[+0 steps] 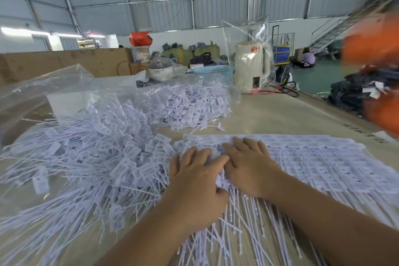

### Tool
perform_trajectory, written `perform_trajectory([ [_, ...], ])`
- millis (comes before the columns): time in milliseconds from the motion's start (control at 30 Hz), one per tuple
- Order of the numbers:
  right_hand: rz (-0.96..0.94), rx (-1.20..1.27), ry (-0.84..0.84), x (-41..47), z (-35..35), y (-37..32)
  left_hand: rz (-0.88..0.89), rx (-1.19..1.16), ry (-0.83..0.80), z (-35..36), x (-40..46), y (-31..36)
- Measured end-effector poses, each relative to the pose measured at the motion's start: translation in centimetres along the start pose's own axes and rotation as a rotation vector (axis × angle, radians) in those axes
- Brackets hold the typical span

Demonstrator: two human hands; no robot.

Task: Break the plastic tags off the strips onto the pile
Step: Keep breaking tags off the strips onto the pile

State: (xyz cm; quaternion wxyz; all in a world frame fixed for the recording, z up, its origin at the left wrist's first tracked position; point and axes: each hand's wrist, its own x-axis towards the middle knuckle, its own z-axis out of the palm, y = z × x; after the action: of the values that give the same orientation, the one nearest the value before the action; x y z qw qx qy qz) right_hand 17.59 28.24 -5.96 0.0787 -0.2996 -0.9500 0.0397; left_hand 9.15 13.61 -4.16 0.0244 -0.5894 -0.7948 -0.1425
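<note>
A wide stack of joined white plastic tag strips (319, 164) lies on the table in front of me, tags in rows, thin tails pointing toward me. My left hand (198, 181) curls around the stack's left end, thumb tucked under the tags. My right hand (248, 166) lies flat on top of the strips just beside it, fingers spread. To the left spreads a big loose pile of separated tags (86, 162) with long tails. A second heap of tags (190, 101) sits farther back in clear plastic.
A clear plastic bag (43, 93) lies at the left rear. A cream kettle (251, 67) in plastic wrap, a blue basket (213, 70) and a pot (160, 70) stand at the table's far end. Blurred orange cloth (375, 49) hangs at right.
</note>
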Motion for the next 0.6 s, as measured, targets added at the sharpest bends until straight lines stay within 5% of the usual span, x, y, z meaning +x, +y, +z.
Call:
perform_trajectory([
  [300, 0.044, -0.039, 0.173, 0.9, -1.2, -1.0, -0.019, 0.023, 0.014, 0.2, 0.1, -0.2],
  [600, -0.029, 0.091, 0.753, 0.2, -3.2, -0.8, -0.036, -0.02, 0.07, 0.1, 0.2, -0.4],
])
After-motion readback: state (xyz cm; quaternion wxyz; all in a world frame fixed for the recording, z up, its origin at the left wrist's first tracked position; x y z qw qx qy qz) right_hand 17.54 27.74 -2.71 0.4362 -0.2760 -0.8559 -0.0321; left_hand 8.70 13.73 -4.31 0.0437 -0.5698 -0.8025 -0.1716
